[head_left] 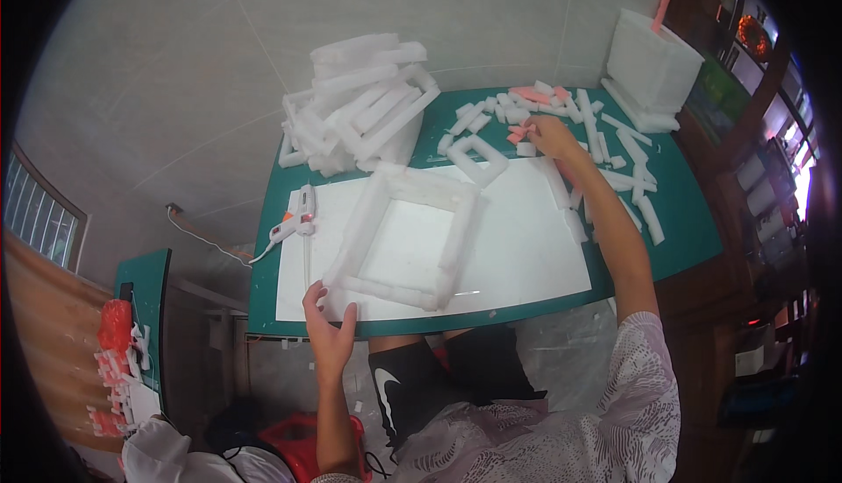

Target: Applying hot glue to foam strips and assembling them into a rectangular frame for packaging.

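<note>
A square white foam frame (405, 236) lies on a white sheet (526, 246) on the green table (693, 220). My left hand (329, 323) rests at the sheet's near edge, fingers spread, touching the frame's near left corner. My right hand (554, 136) reaches to the far side of the table, fingers closed over small white and pink foam pieces (524, 114); whether it holds one I cannot tell. A smaller foam frame (478, 158) lies just left of that hand.
A glue gun (294, 218) with a white cord lies at the table's left edge. A pile of foam frames (364, 110) stands at the far left, a white foam box (649, 66) at the far right. Foam strips (636, 185) lie scattered on the right.
</note>
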A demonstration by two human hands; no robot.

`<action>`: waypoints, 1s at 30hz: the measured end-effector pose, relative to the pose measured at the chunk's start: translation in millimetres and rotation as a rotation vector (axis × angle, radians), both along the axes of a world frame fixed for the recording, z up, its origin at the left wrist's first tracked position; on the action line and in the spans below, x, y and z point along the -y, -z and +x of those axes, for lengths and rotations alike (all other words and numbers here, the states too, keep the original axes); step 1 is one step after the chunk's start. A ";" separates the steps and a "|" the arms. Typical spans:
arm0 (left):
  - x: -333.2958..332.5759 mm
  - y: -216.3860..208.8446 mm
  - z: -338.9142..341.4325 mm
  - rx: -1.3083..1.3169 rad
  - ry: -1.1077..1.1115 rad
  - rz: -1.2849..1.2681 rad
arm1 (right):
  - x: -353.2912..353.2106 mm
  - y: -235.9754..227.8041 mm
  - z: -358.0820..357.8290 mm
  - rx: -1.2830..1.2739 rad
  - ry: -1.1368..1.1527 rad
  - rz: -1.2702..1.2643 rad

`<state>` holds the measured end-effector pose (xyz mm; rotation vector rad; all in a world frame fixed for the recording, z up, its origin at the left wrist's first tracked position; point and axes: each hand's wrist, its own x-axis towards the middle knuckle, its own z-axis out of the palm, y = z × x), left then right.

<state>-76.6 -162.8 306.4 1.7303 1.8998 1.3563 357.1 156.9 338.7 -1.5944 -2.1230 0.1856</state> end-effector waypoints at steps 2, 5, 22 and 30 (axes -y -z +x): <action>-2.3 2.8 -3.0 0.026 -0.009 -0.004 | -6.6 0.4 -4.9 0.022 0.020 0.014; -9.5 25.0 -4.2 0.076 0.008 -0.036 | -25.7 3.3 -2.0 0.056 0.044 0.076; -7.2 30.7 1.4 -0.013 0.030 0.033 | -91.2 40.2 -28.7 0.211 0.062 0.019; -8.6 29.2 3.0 -0.069 0.059 0.067 | -101.0 22.4 -26.7 0.169 0.221 -0.194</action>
